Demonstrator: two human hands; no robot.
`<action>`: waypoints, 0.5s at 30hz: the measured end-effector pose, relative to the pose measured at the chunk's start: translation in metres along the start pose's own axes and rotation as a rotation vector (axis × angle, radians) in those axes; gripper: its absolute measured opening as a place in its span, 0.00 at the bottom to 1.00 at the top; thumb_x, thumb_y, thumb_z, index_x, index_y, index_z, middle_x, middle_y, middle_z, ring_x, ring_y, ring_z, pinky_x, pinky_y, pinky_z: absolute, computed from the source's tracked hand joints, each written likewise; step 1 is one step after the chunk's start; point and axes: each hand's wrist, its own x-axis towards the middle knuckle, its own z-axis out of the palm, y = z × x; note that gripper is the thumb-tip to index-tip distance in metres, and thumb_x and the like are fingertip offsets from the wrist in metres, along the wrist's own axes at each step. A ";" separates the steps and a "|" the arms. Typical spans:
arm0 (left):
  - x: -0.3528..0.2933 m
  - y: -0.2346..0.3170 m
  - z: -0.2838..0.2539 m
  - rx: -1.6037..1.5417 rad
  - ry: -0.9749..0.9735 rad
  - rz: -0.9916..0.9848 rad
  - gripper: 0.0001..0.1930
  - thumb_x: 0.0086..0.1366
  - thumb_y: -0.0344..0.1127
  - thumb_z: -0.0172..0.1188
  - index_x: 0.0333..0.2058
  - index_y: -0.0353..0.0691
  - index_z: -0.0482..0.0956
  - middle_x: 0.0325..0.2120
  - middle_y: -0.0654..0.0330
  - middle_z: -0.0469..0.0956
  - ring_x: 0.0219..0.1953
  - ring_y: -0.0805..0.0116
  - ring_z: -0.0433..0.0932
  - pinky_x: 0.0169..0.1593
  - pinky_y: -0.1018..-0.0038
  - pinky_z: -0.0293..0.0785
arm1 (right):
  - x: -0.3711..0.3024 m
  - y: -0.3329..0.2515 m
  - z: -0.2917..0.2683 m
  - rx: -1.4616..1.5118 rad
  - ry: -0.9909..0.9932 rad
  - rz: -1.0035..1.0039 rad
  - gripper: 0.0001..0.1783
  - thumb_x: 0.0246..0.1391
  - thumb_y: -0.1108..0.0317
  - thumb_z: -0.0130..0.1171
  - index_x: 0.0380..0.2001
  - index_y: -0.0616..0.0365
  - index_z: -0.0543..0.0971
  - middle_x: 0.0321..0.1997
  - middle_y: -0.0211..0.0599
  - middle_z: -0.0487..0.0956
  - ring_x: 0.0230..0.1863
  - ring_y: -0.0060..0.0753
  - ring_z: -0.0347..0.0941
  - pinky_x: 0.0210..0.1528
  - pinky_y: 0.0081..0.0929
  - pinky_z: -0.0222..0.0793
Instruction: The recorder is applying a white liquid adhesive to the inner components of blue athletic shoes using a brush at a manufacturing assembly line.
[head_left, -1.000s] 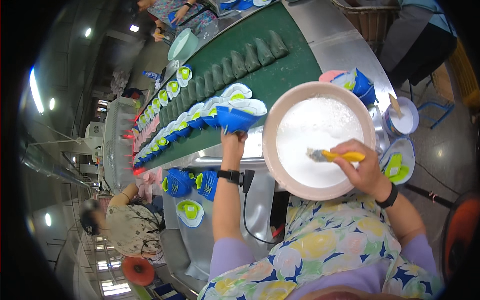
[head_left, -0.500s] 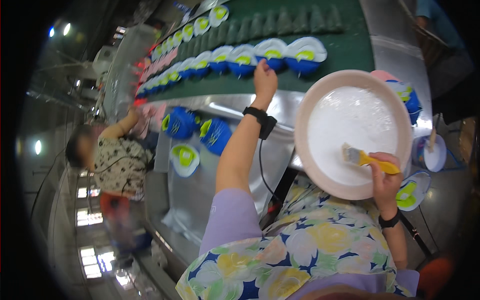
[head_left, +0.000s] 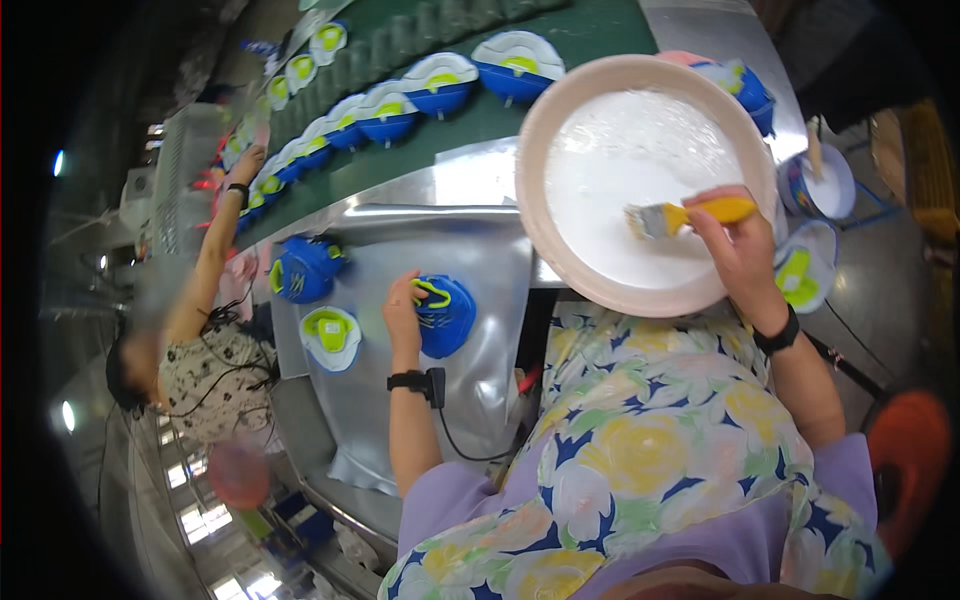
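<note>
The right hand (head_left: 738, 245) grasps the yellow handle of the brush (head_left: 720, 210); its bristles point left over the white liquid (head_left: 620, 170) in the pale basin (head_left: 535, 190). Contact between bristles and liquid cannot be told from here. The left hand (head_left: 402, 315) is at the lime collar of a blue shoe upper (head_left: 447, 325), which rests on the grey sheet (head_left: 450, 400); whether the fingers grip it or only touch it, I cannot tell. A cable (head_left: 468, 445) hangs from the left wrist unit across the sheet. Left of this upper lie a second blue upper (head_left: 303, 270) and a flat white-and-lime piece (head_left: 331, 340).

Beyond the metal edge (head_left: 480, 175), the green belt (head_left: 440, 135) carries a row of blue-and-white uppers (head_left: 437, 85); the nearest stands just beside the basin. The basin rim partly hides a blue bundle (head_left: 752, 95) behind it. To the right stands a bucket (head_left: 835, 190) holding a stick. At far left, a co-worker's hand (head_left: 248, 163) reaches over the belt.
</note>
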 end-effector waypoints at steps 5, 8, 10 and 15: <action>-0.032 0.044 0.035 0.832 0.313 0.600 0.21 0.63 0.48 0.60 0.38 0.31 0.77 0.39 0.45 0.78 0.43 0.49 0.76 0.53 0.62 0.68 | 0.006 -0.029 0.002 -0.127 -0.105 -0.070 0.11 0.56 0.69 0.65 0.39 0.63 0.76 0.36 0.36 0.80 0.33 0.26 0.78 0.35 0.20 0.72; -0.044 0.063 0.029 0.978 -0.010 -0.055 0.21 0.60 0.44 0.61 0.39 0.29 0.75 0.37 0.40 0.77 0.43 0.42 0.75 0.50 0.56 0.69 | 0.006 -0.040 0.012 -0.213 -0.294 -0.123 0.12 0.55 0.66 0.64 0.38 0.59 0.75 0.34 0.41 0.80 0.30 0.34 0.77 0.33 0.27 0.71; -0.037 0.025 0.015 0.919 0.010 -0.029 0.20 0.59 0.42 0.60 0.40 0.28 0.74 0.37 0.39 0.77 0.43 0.41 0.75 0.49 0.56 0.70 | 0.005 -0.039 0.020 -0.242 -0.365 -0.190 0.12 0.54 0.66 0.64 0.38 0.59 0.75 0.34 0.42 0.79 0.32 0.39 0.77 0.35 0.30 0.72; -0.034 0.052 0.029 0.847 -0.008 0.266 0.15 0.58 0.34 0.56 0.41 0.31 0.74 0.34 0.40 0.75 0.38 0.42 0.75 0.44 0.60 0.72 | 0.006 -0.041 0.008 -0.495 -0.613 -0.267 0.12 0.53 0.67 0.64 0.38 0.61 0.77 0.37 0.45 0.79 0.39 0.48 0.77 0.44 0.34 0.73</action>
